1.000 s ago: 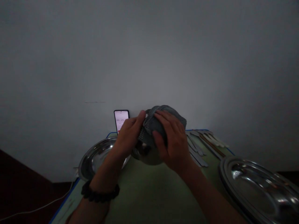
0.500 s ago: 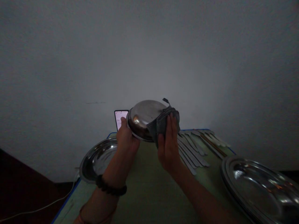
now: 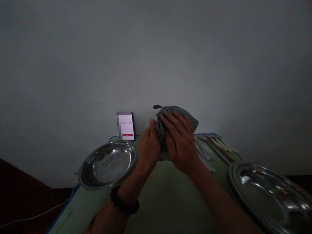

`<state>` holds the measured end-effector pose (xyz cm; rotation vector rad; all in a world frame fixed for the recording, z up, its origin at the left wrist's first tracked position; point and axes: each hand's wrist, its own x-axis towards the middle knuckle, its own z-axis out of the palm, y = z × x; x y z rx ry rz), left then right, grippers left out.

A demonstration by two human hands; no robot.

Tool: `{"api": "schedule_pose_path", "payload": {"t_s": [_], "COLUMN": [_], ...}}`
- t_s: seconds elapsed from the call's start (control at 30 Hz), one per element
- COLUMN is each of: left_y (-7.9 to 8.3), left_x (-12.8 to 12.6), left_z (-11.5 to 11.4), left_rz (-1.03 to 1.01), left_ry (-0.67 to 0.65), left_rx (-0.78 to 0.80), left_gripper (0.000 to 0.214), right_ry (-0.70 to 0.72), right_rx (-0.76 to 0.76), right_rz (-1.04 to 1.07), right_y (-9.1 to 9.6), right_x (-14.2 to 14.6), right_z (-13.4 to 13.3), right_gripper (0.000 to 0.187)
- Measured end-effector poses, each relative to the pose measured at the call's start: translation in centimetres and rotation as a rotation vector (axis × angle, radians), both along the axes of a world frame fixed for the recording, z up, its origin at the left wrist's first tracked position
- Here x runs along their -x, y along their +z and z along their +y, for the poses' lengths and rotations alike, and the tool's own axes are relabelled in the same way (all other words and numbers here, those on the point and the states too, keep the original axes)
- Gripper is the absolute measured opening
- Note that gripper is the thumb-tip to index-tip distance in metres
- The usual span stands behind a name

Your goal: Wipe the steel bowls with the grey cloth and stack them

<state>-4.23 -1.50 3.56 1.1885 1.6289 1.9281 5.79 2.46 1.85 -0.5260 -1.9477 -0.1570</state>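
Note:
My right hand lies with its fingers along a grey cloth, holding it up above the far part of the table. A dark checked edge with a small loop shows on the cloth. My left hand is closed at the cloth's left side, thumb upward, on the rim of a metal dish. Cloth and hands hide almost the whole dish. To the left, a shiny steel dish rests on the table, hollow side up.
A phone leans against the wall behind the green table. Several flat pale utensils and brown chopsticks lie at the back right. Stacked steel dishes stand at the right. A white cable hangs at the left.
The metal dish, whose underside showed before, is now covered by the cloth and my hands. My left hand has moved right, closer to my right hand, uncovering the phone and left dish.

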Motion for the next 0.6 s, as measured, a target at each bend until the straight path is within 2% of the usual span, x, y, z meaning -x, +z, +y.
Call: {"api": "schedule_pose_path", "payload": {"t_s": [0.1, 0.17, 0.3, 0.37, 0.43, 0.53, 0.6], "left_y": [0.1, 0.2, 0.5, 0.9, 1.2, 1.2, 0.8], "left_x": [0.4, 1.1, 2.8, 3.4, 3.8, 4.1, 4.1], "left_z": [0.0, 0.3, 1.4, 1.8, 1.9, 1.9, 1.9], "left_rz": [-0.086, -0.221, -0.669, -0.851, -0.952, -1.029, -1.066], "left_ry": [0.004, 0.016, 0.064, 0.051, 0.030, 0.007, -0.037], "left_rx": [0.084, 0.102, -0.099, -0.191, -0.213, -0.209, -0.215], "left_gripper": [0.059, 0.056, 0.035, 0.029, 0.034, 0.044, 0.051], "right_ry": [0.080, 0.094, 0.060, 0.085, 0.099, 0.075, 0.037], "right_rx": [0.051, 0.142, 0.439, 0.500, 0.433, 0.286, 0.258], "right_rz": [0.129, 0.264, 0.476, 0.498, 0.480, 0.340, 0.274], "right_y": [0.7, 0.7, -0.4, -1.2, -1.9, -2.8, -3.4], "right_x": [-1.3, -1.9, -1.3, -0.1, 1.3, 3.2, 4.1], "right_z": [1.5, 2.6, 3.9, 3.4, 2.1, -0.6, -1.8], "right_gripper": [0.042, 0.040, 0.041, 0.045, 0.048, 0.056, 0.062]}}
